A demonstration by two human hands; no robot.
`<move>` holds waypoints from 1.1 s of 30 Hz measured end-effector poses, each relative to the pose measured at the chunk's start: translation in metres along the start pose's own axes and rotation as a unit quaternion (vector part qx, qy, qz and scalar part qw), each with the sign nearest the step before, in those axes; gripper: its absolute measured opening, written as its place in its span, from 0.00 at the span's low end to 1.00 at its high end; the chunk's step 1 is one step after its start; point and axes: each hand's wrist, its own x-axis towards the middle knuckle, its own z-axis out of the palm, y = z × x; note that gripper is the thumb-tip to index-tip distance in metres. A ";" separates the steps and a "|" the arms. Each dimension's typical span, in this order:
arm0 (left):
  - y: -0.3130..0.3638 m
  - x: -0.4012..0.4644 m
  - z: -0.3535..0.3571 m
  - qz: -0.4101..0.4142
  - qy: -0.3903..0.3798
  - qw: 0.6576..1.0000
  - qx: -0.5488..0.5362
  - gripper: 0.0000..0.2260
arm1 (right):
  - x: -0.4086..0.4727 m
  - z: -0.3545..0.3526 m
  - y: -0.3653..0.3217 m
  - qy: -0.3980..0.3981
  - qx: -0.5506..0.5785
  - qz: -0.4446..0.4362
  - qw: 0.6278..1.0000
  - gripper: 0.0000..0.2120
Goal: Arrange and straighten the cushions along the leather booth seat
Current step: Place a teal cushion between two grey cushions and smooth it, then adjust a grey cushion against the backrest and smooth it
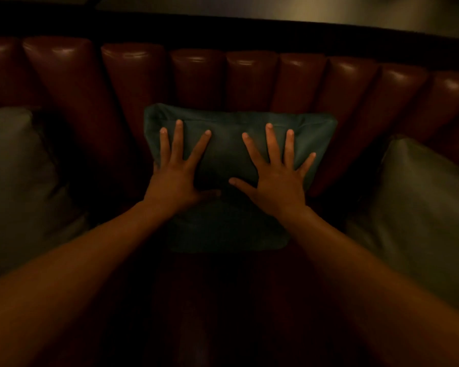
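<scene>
A dark teal cushion (227, 144) leans against the channelled back of the dark red leather booth (249, 78), in the middle of the view. My left hand (176, 178) lies flat on its left half with fingers spread. My right hand (274, 178) lies flat on its right half, fingers spread too. Neither hand grips the fabric. A grey-green cushion (13, 186) rests at the left edge of the seat. Another grey-green cushion (421, 215) leans at the right. The light is dim and the seat surface below is nearly black.
The booth's dark top rail (249, 25) runs across the back, with a pale wall or surface (276, 6) behind it. Dark gaps of seat separate the teal cushion from the cushions on either side.
</scene>
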 end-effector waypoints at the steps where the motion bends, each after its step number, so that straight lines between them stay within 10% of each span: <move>1: 0.000 0.003 0.000 -0.003 -0.008 1.000 0.013 0.57 | 0.004 0.001 0.002 -0.009 -0.006 -0.001 1.000 0.45; 14: 0.021 -0.006 -0.010 -0.038 0.028 0.999 0.026 0.52 | -0.004 -0.008 0.007 0.041 0.008 -0.024 0.999 0.43; 22: 0.068 -0.008 -0.020 0.134 0.112 0.984 0.035 0.40 | -0.037 -0.043 0.036 0.095 0.047 0.044 0.993 0.35; 33: 0.169 -0.016 0.008 0.216 0.029 0.972 -0.092 0.39 | -0.125 -0.106 0.119 0.136 0.020 0.175 0.975 0.34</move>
